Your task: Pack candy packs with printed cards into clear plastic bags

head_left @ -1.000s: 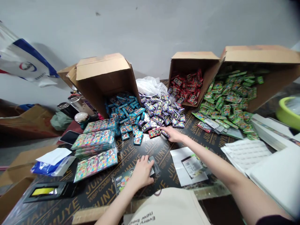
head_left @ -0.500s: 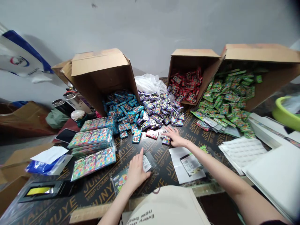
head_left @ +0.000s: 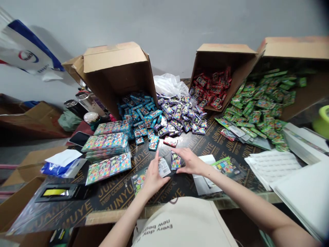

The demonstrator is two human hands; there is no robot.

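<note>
My right hand (head_left: 191,162) grips a small purple candy packet (head_left: 176,160) between thumb and fingers, standing it on the table just right of my left hand. My left hand (head_left: 154,173) is open, thumb and fingers apart, over a clear plastic bag with a printed card (head_left: 138,180) and a white label (head_left: 163,167). Just beyond the hands lie a red-and-white packet (head_left: 170,141) and a blue packet (head_left: 153,143). Under my right forearm are a green printed bag (head_left: 226,165) and a white sheet (head_left: 202,185).
Three cardboard boxes lie open towards me: one with blue packets (head_left: 138,106), one with red packets (head_left: 212,87), one with green packets (head_left: 259,103). A purple packet heap (head_left: 177,115) sits between. Filled packs (head_left: 108,142) are stacked left; white paper (head_left: 272,164) lies right.
My right hand has drawn the purple packet towards me and left, close to my left hand. The left hand stays over the bag. The head view has shifted slightly.
</note>
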